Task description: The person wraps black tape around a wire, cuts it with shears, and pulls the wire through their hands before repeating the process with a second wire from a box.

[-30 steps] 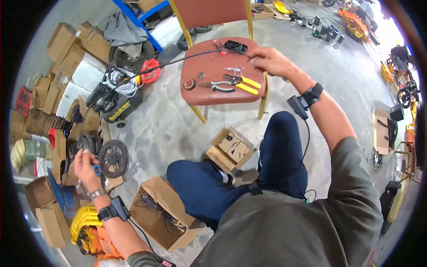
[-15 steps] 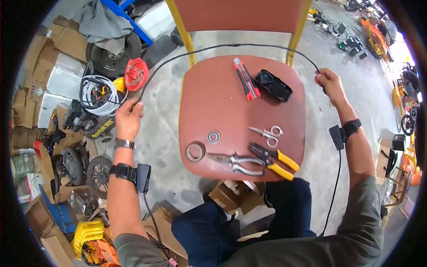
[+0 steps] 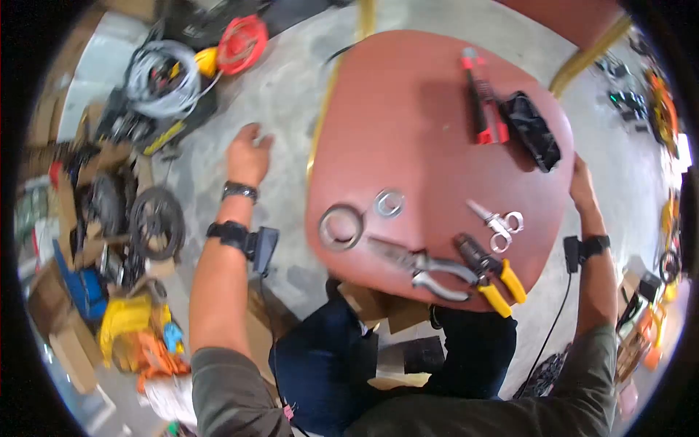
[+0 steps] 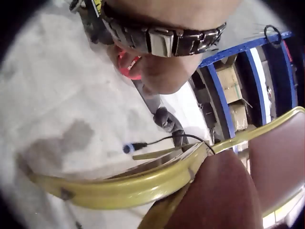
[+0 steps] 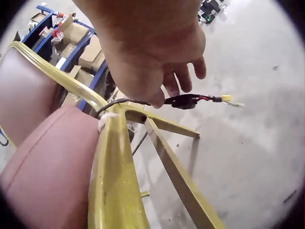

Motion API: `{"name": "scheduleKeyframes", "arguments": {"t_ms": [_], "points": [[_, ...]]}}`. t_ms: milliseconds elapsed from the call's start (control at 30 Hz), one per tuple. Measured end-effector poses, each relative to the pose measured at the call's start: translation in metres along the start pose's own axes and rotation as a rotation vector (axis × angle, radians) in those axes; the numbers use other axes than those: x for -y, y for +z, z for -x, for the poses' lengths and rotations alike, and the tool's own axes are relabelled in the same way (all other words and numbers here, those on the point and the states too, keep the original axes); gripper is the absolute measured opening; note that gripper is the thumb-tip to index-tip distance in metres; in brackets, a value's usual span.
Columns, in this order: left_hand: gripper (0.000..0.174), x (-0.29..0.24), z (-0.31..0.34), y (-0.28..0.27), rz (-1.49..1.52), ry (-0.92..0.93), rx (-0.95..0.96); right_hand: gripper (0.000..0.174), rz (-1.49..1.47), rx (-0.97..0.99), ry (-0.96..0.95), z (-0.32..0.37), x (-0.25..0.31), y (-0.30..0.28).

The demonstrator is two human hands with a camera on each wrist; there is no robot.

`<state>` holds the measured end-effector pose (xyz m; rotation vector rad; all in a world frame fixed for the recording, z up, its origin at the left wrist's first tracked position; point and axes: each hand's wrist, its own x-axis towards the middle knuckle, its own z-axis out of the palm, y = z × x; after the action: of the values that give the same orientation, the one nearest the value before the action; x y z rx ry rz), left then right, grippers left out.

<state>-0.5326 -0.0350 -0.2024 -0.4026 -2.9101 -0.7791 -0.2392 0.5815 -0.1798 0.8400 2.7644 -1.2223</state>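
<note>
A black cable (image 4: pixel 190 137) with a blue-tipped connector (image 4: pixel 127 148) crosses the seat's back left corner. Its other end (image 5: pixel 183 101), with red and black wires and a yellow connector (image 5: pixel 226 98), sticks out beyond the chair frame at the right. My right hand (image 5: pixel 157 71) has its fingers spread, the thumb tip at the cable; in the head view the seat edge partly hides that hand. Left of the chair, my left hand (image 3: pixel 249 156) holds nothing, fingers loosely bent. On the reddish seat (image 3: pixel 415 109) lie a utility knife (image 3: pixel 483 102), a black tray (image 3: pixel 533 131), and scissors (image 3: pixel 499 226).
Near the seat's front lie long-nose pliers (image 3: pixel 437 271), yellow-handled wire strippers (image 3: pixel 491 273), and two ring-shaped rolls. At the left stand a coil of white hose (image 3: pixel 138 80), a red helmet-like shell (image 3: pixel 244 44), a black wheel (image 3: pixel 156 226) and cartons. Blue shelving (image 4: pixel 224 95) stands behind.
My left hand has let go of the cable and moved off it. The right hand has lowered beside the seat. The cable, earlier stretched between both hands, now hangs at the chair's back.
</note>
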Motion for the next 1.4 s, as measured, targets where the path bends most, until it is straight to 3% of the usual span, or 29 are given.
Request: {"name": "scheduleKeyframes", "arguments": {"t_ms": [67, 100, 133, 167, 233, 267, 333, 400, 433, 467, 500, 567, 667, 767, 800, 933, 967, 1000, 1167, 1300, 1400], "points": [[0.033, -0.014, 0.045, -0.024, -0.042, -0.002, 0.161, 0.038, -0.129, 0.024, 0.0, 0.018, -0.023, -0.004], [0.031, -0.024, 0.073, -0.042, 0.081, -0.128, 0.234, 0.042, -0.081, 0.097, 0.033, 0.021, -0.057, -0.013], [0.029, -0.021, 0.102, -0.057, 0.044, -0.112, 0.286, 0.044, -0.167, 0.076, 0.037, 0.037, -0.053, -0.011], [0.03, -0.024, 0.136, -0.078, 0.063, -0.185, 0.342, 0.045, 0.064, 0.022, -0.007, 0.051, -0.052, -0.012], [0.031, -0.026, 0.215, -0.12, 0.127, -0.294, 0.403, 0.044, -0.006, 0.107, -0.07, 0.069, -0.096, -0.016], [0.032, -0.024, 0.256, -0.142, 0.165, -0.323, 0.41, 0.039, 0.094, 0.185, -0.071, 0.08, -0.107, -0.019], [0.032, -0.021, 0.345, -0.189, 0.103, -0.402, 0.384, 0.033, -0.068, 0.344, 0.185, 0.114, -0.104, -0.015], [0.031, 0.007, 0.449, -0.204, 0.147, -0.5, 0.303, 0.03, -0.215, 0.39, 0.283, 0.162, -0.073, 0.001], [0.031, 0.0, 0.491, -0.224, 0.039, -0.586, 0.352, 0.029, -0.192, 0.441, 0.272, 0.18, -0.058, 0.005], [0.031, -0.014, 0.529, -0.243, -0.014, -0.788, 0.48, 0.029, -0.168, 0.494, 0.259, 0.192, -0.04, 0.01], [0.031, 0.031, 0.615, -0.222, -0.097, -0.613, 0.323, 0.028, -0.219, 0.52, 0.236, 0.207, -0.019, 0.014], [0.033, 0.0, 0.689, -0.244, 0.051, -0.962, 0.288, 0.027, -0.164, 0.549, 0.095, 0.221, 0.014, 0.02], [0.024, 0.002, 0.814, -0.226, -0.124, -1.018, 0.508, 0.025, -0.083, 0.533, -0.111, 0.229, 0.055, 0.028], [0.017, 0.003, 0.898, -0.189, 0.266, -1.214, 0.48, 0.025, -0.064, 0.513, -0.328, 0.256, 0.12, 0.028], [0.02, -0.003, 0.909, -0.179, 0.586, -1.435, 0.232, 0.026, -0.045, 0.478, -0.388, 0.26, 0.13, 0.032], [0.025, -0.04, 0.872, -0.177, 0.673, -1.45, 0.074, 0.027, 0.109, 0.365, -0.576, 0.273, 0.127, 0.074], [0.024, -0.05, 0.849, -0.188, 0.628, -1.416, 0.084, 0.024, 0.245, 0.278, -0.747, 0.291, 0.12, 0.089], [0.023, -0.053, 0.831, -0.192, 0.583, -1.38, 0.093, 0.025, 0.27, 0.315, -0.572, 0.31, 0.138, 0.091], [0.018, -0.007, 0.804, -0.166, 0.544, -1.094, 0.054, 0.025, 0.28, 0.217, -0.639, 0.312, 0.132, 0.094], [0.019, -0.026, 0.774, -0.183, 0.564, -1.022, 0.095, 0.025, 0.273, 0.183, -0.613, 0.317, 0.122, 0.085], [0.016, -0.003, 0.793, -0.161, 0.632, -0.988, 0.155, 0.023, 0.241, 0.091, -0.543, 0.323, 0.113, 0.082]]}}
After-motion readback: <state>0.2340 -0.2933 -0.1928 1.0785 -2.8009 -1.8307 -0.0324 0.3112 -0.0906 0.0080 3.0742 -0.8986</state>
